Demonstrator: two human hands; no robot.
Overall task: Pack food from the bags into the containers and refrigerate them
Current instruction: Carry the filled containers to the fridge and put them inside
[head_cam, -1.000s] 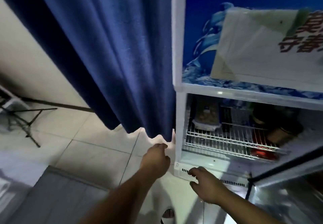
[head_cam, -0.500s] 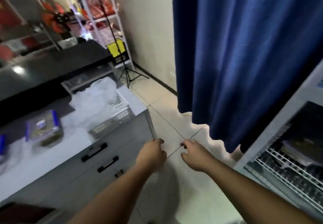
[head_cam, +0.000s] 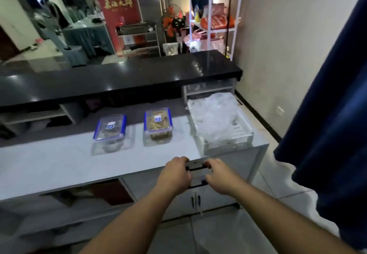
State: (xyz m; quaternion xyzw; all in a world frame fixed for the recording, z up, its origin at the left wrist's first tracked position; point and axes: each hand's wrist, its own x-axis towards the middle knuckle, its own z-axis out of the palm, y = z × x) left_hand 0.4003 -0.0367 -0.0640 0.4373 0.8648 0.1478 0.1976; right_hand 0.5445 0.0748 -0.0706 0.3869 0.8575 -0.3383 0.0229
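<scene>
- Containers: two clear lidded boxes with blue clips stand on the pale surface (head_cam: 59,166), apart from each other. Landmark for all notes: the white basket (head_cam: 230,144) at the surface's right end.
- Surface: long, pale, glossy; a black raised counter (head_cam: 119,79) runs behind it and behind the basket.
- Blue curtain (head_cam: 333,114): hangs right of the basket, beyond the surface's end.
- Basket: slatted sides, heaped with crumpled clear plastic bags (head_cam: 214,114).
- Right container (head_cam: 158,125): just left of the basket, lid on, pale yellowish food visible inside.
- Left container (head_cam: 109,128): further left of the basket, beyond the first; lid on, contents darker, hard to make out.
- Left hand (head_cam: 174,176): below and in front of the basket, level with the cabinet drawers; fingers loosely curled, nothing held.
- Right hand (head_cam: 218,176): beside the left, nearly under the basket; fingers loosely curled, holding nothing.
- Drawer handle (head_cam: 195,167): dark, seen between the two hands; contact cannot be told.
</scene>
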